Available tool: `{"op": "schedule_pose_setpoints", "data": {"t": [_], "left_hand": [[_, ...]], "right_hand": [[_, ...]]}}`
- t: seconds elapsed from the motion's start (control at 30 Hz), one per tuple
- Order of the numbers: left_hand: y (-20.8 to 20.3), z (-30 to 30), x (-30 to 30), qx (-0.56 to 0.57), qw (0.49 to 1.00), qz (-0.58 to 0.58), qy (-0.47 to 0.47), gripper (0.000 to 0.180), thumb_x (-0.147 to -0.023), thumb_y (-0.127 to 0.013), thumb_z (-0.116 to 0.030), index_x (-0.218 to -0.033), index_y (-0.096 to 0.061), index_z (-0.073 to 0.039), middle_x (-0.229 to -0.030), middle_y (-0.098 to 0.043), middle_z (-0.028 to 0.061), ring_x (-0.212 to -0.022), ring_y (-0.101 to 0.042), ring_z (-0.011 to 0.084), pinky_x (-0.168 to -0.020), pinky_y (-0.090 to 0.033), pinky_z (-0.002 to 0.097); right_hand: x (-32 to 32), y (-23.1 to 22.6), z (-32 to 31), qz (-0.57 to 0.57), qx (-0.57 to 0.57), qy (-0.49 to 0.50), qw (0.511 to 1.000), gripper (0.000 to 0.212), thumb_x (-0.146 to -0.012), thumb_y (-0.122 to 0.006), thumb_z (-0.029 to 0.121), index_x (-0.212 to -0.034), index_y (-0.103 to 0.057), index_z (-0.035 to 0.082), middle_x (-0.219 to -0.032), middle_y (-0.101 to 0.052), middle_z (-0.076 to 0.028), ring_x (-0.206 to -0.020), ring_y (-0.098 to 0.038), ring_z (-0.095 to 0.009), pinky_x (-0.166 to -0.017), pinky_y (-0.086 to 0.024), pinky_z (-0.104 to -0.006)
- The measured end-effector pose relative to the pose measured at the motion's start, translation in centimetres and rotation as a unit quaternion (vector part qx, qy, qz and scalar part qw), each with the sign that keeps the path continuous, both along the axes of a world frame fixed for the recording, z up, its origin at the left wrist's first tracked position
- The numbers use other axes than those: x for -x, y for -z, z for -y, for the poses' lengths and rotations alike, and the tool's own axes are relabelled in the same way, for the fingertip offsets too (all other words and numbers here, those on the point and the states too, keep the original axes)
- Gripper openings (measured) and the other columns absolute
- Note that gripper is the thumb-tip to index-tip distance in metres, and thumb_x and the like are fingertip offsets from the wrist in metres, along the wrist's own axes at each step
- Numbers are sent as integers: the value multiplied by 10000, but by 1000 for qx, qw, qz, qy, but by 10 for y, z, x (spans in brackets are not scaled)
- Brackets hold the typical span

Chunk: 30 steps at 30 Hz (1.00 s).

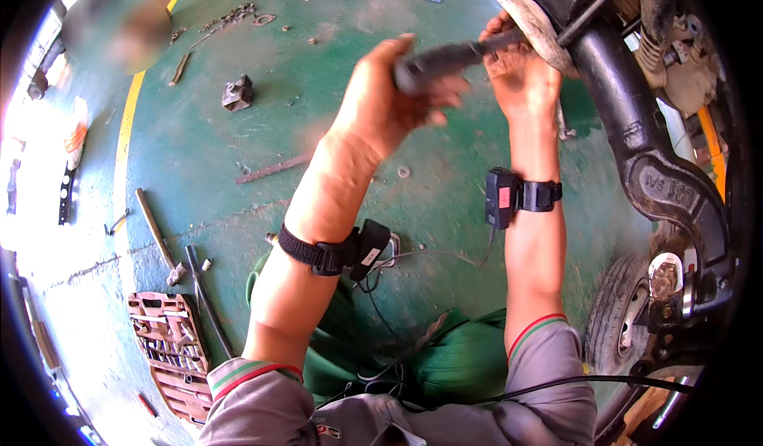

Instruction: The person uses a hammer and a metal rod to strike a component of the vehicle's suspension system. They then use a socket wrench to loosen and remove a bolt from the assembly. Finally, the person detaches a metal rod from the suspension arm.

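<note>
Blurred by motion, my left hand (385, 100) is wrapped loosely about the thick grip of a black-handled tool (437, 66). The tool's thinner dark end reaches right, to my right hand (524, 81). That hand is turned palm up, its fingers curled at the thin end; the tool and a dirty pale curved piece (531, 21) partly cover them. The pale piece lies against a heavy black axle beam (616, 81). What the tool's tip touches is hidden. Both forearms carry strapped-on black boxes.
An open brown socket set case (168, 343) lies at left beside a dark bar (208, 299) and a long-handled tool (156, 227). A rusty strip (274, 168) and a metal block (238, 93) rest on the green floor. A tyre (616, 315) stands at right. Cables cross my lap.
</note>
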<state>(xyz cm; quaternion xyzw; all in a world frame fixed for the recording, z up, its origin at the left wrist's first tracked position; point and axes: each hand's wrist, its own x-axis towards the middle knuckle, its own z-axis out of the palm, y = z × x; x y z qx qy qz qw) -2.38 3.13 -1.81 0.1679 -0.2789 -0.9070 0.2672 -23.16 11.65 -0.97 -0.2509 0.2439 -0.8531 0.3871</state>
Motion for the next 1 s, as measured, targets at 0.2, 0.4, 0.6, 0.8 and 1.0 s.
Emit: {"op": "schedule_pose_setpoints", "data": {"t": [0.2, 0.4, 0.6, 0.8, 1.0], "left_hand": [[21, 29, -12, -118, 987, 16, -105, 170, -882, -422, -153, -892, -561, -54, -758, -593, 41, -575, -482, 128, -519, -343, 262], [11, 9, 0, -129, 987, 61, -69, 145, -861, -456, -181, -861, -564, -84, -733, -577, 21, -609, -485, 152, -537, -339, 268], [23, 25, -22, -166, 976, 67, -128, 135, -852, -464, -185, -836, -565, -96, -727, -573, 17, -602, -475, 146, -531, -344, 259], [9, 14, -10, -125, 985, 53, -107, 130, -848, -468, -187, -824, -569, -108, -714, -560, -2, -594, -469, 130, -526, -335, 255], [20, 21, -23, -145, 982, 65, -104, 117, -847, -476, -187, -816, -564, -117, -705, -551, -7, -588, -461, 125, -536, -330, 255]], "right_hand": [[50, -1, -23, 2, 60, -320, 945, 493, -909, -674, 251, -1237, -509, -79, -877, -563, -85, -783, -564, -192, -579, -463, -273], [54, 16, -10, -6, 118, -236, 965, 464, -906, -668, 168, -1237, -501, -111, -867, -586, -101, -745, -562, -160, -566, -430, -206], [-23, -14, -9, 26, 10, -54, 998, 539, -895, -657, 361, -1319, -564, 41, -1164, -663, -126, -1102, -621, -243, -920, -511, -380], [49, -5, -34, 45, 80, -253, 963, 471, -908, -655, 183, -1279, -496, -59, -770, -455, -19, -689, -442, -151, -552, -383, -278], [-15, -17, -6, 33, 52, -80, 995, 486, -885, -679, 279, -1284, -591, 15, -1156, -648, -115, -929, -590, -234, -868, -494, -296]]}}
